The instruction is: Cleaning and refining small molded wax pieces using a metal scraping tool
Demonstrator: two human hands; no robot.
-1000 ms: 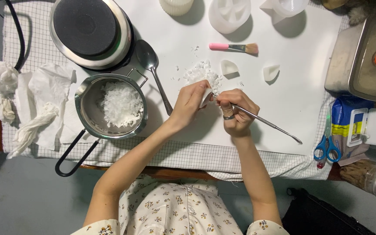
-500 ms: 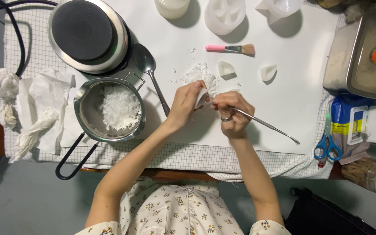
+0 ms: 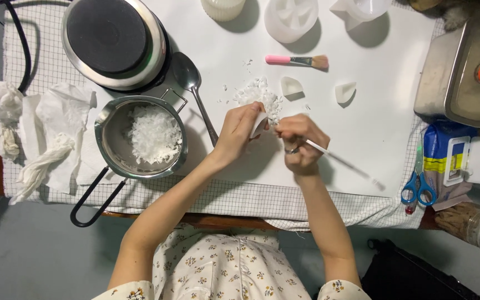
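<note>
My left hand holds a small white wax piece at mid-table. My right hand grips a thin metal tool whose handle points toward the lower right; its tip meets the white piece. A pile of white wax flakes lies on the white sheet just beyond both hands. Two small white wax shapes lie further back to the right.
A small saucepan holding white flakes sits to the left, a hotplate behind it, a spoon between. Crumpled tissues far left. Pink brush, white moulds, metal box, blue scissors and a jar at right.
Both hands stay together over the same spot, working the tool against the white piece; the view has shifted slightly. Nothing was picked up or let go.
</note>
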